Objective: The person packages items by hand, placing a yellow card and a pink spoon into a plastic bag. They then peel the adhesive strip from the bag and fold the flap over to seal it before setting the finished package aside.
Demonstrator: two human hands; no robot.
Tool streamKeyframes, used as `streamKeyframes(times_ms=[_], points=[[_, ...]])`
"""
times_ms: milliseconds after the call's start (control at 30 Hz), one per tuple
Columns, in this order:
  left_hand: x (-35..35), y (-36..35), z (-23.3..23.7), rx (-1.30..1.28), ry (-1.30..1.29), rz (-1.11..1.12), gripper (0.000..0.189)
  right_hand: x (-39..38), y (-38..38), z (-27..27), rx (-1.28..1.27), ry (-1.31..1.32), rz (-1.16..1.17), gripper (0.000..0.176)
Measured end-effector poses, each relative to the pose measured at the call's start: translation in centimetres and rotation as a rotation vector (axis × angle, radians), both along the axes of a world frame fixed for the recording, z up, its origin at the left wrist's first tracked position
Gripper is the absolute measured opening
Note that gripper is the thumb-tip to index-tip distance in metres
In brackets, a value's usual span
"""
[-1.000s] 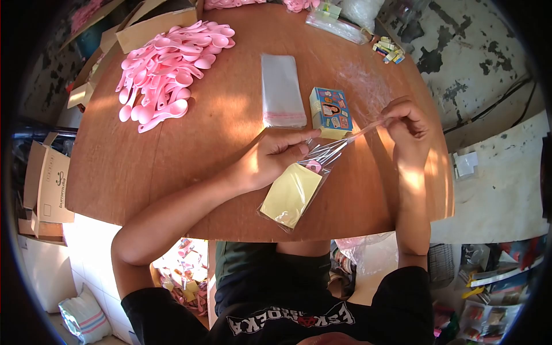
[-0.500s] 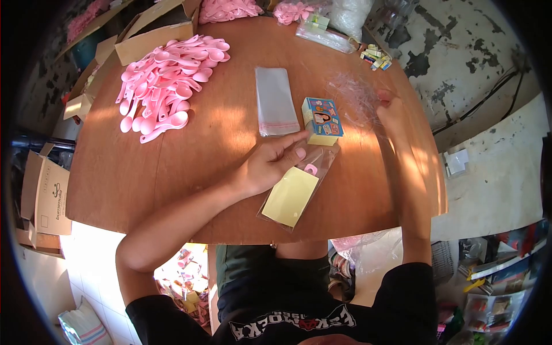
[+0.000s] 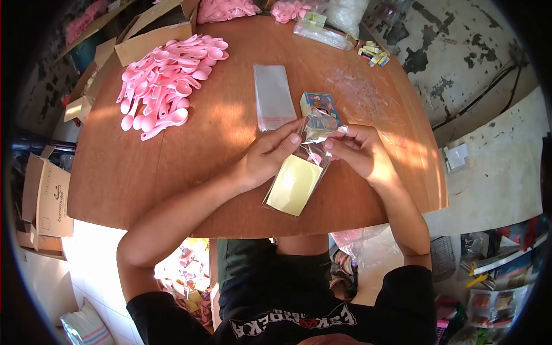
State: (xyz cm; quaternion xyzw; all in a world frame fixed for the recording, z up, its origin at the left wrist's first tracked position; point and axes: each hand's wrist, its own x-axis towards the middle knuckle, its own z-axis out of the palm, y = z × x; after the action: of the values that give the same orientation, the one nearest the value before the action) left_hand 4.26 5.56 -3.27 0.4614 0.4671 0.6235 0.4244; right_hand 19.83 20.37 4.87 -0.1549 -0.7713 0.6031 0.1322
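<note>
A clear plastic bag with a yellow card (image 3: 295,185) and a pink piece (image 3: 314,158) inside lies tilted between my hands. My left hand (image 3: 275,152) pinches the upper left edge of the bag, thumb on top. At the bag's top right, my right hand (image 3: 357,150) has its thumb and finger closed on the shiny, crinkled plastic of the opening. Just behind the bag stands a stack of blue printed cards (image 3: 325,103), partly hidden by the plastic. A pile of clear flat bags (image 3: 274,98) lies to the left of that stack.
Pink spoons (image 3: 164,80) are heaped at the back left, beside an open cardboard box (image 3: 155,40). Thin clear plastic strips (image 3: 359,92) lie right of the card stack. Small packets (image 3: 374,54) and a clear bundle (image 3: 323,34) sit at the table's back right.
My right hand has come left from the plastic strips to the bag's opening and closed on it. The bag's top is now raised and crinkled, and the bag has shifted slightly.
</note>
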Motion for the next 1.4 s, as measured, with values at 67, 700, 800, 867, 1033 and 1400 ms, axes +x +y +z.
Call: streamKeyframes(times_ms=[67,700,800,867,1033,1400], points=[[-0.2,-0.3,1.0,-0.052,-0.050,0.028,0.068,0.4,-0.8,2.8,0.172,0.135,-0.004,0.010],[-0.7,-0.2,-0.1,0.265,-0.128,-0.239,0.065,-0.7,0.4,3.9,-0.091,0.116,0.106,0.013],[0.4,-0.7,1.4,0.121,0.035,-0.092,0.041,-1.2,1.6,0.8,-0.162,0.096,0.051,0.015],[0.5,-0.3,0.8,0.122,0.057,-0.050,0.039,-1.2,2.2,-0.3,-0.217,0.071,0.050,0.022],[0.6,0.1,0.1,0.089,0.052,0.074,0.033,-0.8,1.1,-2.5,-0.284,0.084,0.000,0.027],[-0.3,-0.1,0.6,-0.010,-0.128,0.180,0.025,-0.4,0.8,-4.4,-0.298,0.159,-0.043,0.018]])
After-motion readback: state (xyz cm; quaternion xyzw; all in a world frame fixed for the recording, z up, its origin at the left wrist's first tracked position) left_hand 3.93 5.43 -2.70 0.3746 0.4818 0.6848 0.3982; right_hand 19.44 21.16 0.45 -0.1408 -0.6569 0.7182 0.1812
